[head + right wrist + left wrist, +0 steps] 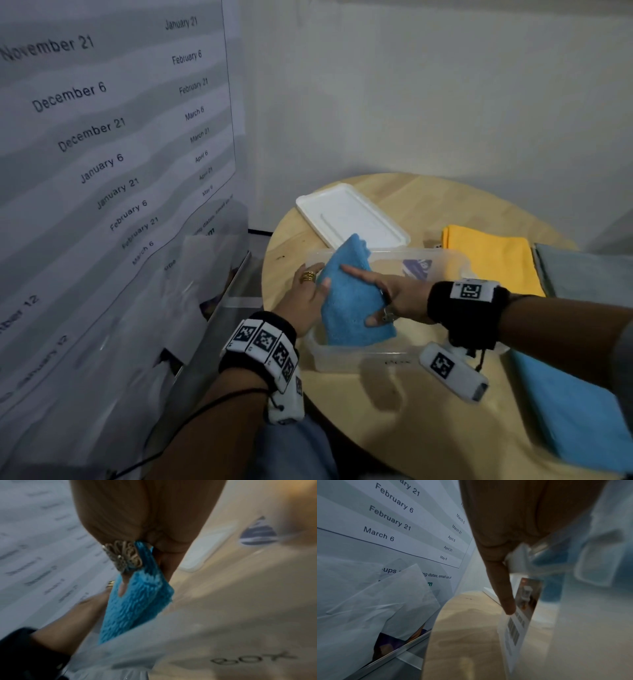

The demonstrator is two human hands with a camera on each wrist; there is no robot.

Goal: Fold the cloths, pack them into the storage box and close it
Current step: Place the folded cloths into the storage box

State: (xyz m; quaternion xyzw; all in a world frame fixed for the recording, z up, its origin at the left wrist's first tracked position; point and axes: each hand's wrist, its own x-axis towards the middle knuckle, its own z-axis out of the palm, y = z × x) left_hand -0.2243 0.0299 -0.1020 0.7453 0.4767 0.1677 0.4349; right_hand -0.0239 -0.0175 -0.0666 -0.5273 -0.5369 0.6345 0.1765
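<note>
Cloth (352, 301), blue and folded, is held tilted over the open box (445, 262), its lower end already dipped inside near the front wall and its upper corner raised toward the lid (349, 214). It is clamped from both sides: the left hand (308, 301) is curled round its left edge with the thumb laid on the face, and the right hand (394, 294) is pinching the right edge, thumb below and forefinger stretched across the top. The cloth's long axis runs from near to far, across the box's long side, so a lowering with a turn is judged to be needed for it to lie flat; both hands are equally near. In the right wrist view the pile is seen pinched between thumb and fingers; in the left wrist view one finger is seen against the box's labelled wall, and the rest is blurred. Counted on the tabletop (394, 428): one box, one lid lying behind it, and four cloths, namely the one held, another blue one (575, 411) at the near right, a yellow one (493, 260) and a grey one (589, 274) at the far right.
</note>
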